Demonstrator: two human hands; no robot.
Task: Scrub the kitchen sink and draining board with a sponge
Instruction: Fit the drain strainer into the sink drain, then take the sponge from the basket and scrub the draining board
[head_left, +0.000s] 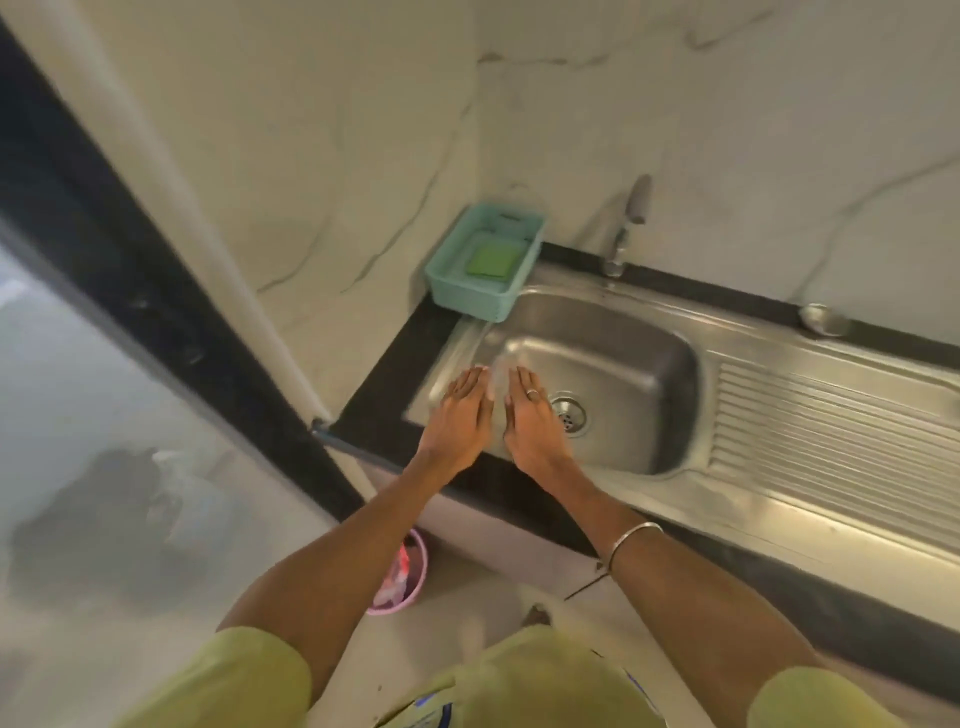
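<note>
A stainless steel sink (623, 364) with a round drain (569, 414) is set in a dark counter, and its ribbed draining board (831, 431) runs off to the right. My left hand (460, 413) and my right hand (532, 415) hover side by side over the sink's left part, fingers straight, palms down, holding nothing. A ring shows on my right hand. A green sponge (493, 261) lies in a teal plastic basket (447, 286) at the sink's back left corner, apart from both hands.
A tap (626, 228) stands behind the sink against the marble wall. A small steel bowl (823, 320) sits at the back right. The dark counter edge (384, 410) ends on the left. A pink bucket (410, 577) stands on the floor below.
</note>
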